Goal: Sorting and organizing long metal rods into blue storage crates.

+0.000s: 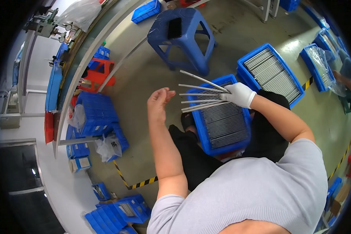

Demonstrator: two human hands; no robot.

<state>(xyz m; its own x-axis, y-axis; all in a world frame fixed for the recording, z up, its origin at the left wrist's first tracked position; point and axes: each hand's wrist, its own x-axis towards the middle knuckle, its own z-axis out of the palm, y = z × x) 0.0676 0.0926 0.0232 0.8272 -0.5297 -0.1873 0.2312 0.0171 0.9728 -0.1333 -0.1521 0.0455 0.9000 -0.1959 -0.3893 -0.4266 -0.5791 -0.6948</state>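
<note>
My right hand (239, 94), in a white glove, grips several thin grey rods (202, 81) by one end. They fan out leftward above a blue crate (222, 149). More dark grey rods (225, 124) lie in rows inside that crate, between my legs. Bare, with its fingers curled in, my left hand (159, 100) is held up just left of the rods' free ends. A small gap separates it from them, and nothing shows in its fingers. Another blue crate (254, 53), filled with lighter rods, stands beyond my right forearm.
A blue plastic stool (156, 29) ahead carries a flat black object (174, 28). To the left are a workbench, a red stool (99, 76) and stacked blue bins (101, 109). Plastic-wrapped crates (317, 72) sit at the right, near another person's arm (343, 80). Striped tape (144, 182) marks the floor.
</note>
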